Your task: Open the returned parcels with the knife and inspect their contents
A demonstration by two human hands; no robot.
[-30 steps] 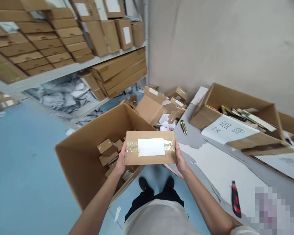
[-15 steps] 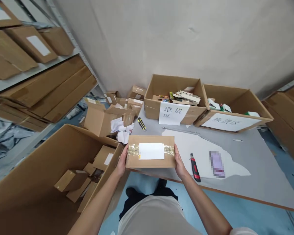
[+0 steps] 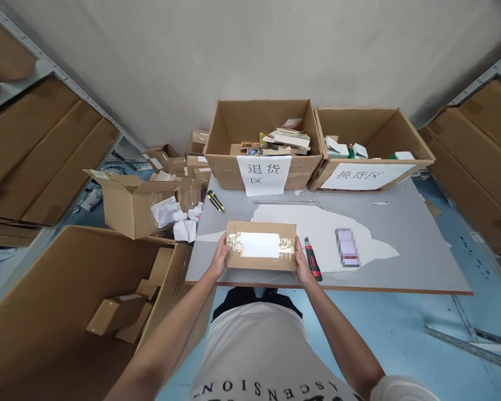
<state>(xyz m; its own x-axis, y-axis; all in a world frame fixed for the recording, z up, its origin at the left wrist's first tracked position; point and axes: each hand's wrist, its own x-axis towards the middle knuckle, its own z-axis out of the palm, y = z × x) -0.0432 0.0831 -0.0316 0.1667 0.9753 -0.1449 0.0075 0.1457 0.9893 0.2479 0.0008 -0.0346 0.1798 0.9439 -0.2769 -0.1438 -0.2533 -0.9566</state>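
I hold a small brown cardboard parcel (image 3: 261,245) with a white label and clear tape across its top. My left hand (image 3: 219,259) grips its left end and my right hand (image 3: 302,263) grips its right end. The parcel is at the near edge of a grey table (image 3: 404,245), low over it or resting on it. A red and black utility knife (image 3: 313,259) lies just right of my right hand.
Two open cartons with paper signs stand at the table's back: one (image 3: 262,142) holds books, the other (image 3: 369,146) a few items. A yellow and black knife (image 3: 215,201) lies at back left. A large open carton (image 3: 79,312) with small boxes stands on the floor left. Shelving flanks both sides.
I have turned right from the large floor carton to face the table. The parcel, held in both hands throughout, has come over the table's near edge.
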